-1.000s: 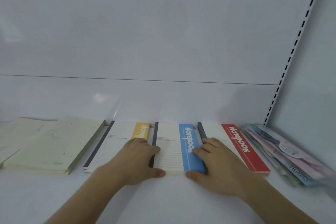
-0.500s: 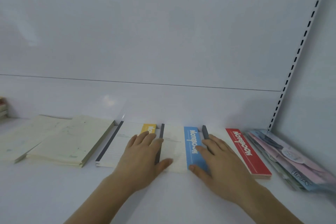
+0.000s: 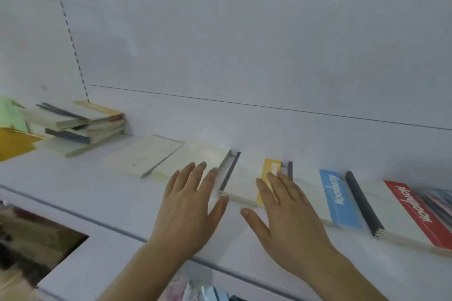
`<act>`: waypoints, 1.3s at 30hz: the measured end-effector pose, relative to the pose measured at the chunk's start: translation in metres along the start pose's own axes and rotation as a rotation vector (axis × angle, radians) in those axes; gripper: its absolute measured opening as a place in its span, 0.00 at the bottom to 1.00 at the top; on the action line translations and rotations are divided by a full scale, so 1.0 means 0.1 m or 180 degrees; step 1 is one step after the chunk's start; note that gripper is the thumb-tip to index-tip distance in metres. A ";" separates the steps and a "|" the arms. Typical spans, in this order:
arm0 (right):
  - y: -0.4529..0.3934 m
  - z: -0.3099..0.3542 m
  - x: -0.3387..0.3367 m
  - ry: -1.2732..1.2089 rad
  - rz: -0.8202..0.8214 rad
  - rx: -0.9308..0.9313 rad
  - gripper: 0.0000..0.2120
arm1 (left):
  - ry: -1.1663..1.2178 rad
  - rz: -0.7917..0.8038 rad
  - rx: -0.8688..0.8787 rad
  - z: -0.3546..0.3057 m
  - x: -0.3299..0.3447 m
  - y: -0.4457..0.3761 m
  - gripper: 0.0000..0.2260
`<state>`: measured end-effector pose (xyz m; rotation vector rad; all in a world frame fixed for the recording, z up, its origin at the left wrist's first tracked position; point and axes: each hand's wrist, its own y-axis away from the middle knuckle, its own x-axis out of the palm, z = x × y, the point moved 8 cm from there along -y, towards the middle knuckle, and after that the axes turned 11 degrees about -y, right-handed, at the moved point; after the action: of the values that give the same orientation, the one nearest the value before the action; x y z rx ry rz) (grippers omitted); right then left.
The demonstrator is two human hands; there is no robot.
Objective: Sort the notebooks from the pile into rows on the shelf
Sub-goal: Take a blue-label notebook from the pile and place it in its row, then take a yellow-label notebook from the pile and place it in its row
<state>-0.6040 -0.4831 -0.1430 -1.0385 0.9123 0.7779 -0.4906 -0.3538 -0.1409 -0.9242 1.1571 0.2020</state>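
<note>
- Head view: white shelf [image 3: 102,205] with pale back panel, green strip at 12 o'clock.
- Left hand [image 3: 188,205] flat, fingers straight and spread, nothing grasped; thumb tip touching near corner of yellow-banded notebook [image 3: 244,187].
- Right hand [image 3: 288,212] likewise released, fingertips over that notebook's yellow band.
- Blue-banded notebook [image 3: 340,199] and red-banded notebook [image 3: 413,212] at 3 o'clock of right hand.
- Unsorted pile [image 3: 78,124] at 10 o'clock, well apart from both hands.
</note>
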 end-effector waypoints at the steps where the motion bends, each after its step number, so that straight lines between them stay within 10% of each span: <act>1: -0.04 0.17 0.03 -0.0004 0.0023 -0.0019 0.38 | -0.0042 0.0023 -0.0055 0.18 -0.04 0.06 0.29; 18: -1.20 3.07 1.04 -0.0256 0.0247 -0.0356 0.38 | -0.0242 0.0295 -0.0592 3.38 -0.30 0.58 0.32; 39: -4.11 3.81 2.00 -0.0640 0.0296 -0.0464 0.24 | -0.0247 0.0209 -0.0085 5.17 0.60 -1.27 0.27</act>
<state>-0.0663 -0.2346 -0.0841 -1.0288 0.7438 1.0199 -0.0320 -0.0840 -0.0778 -0.8949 1.1161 0.3047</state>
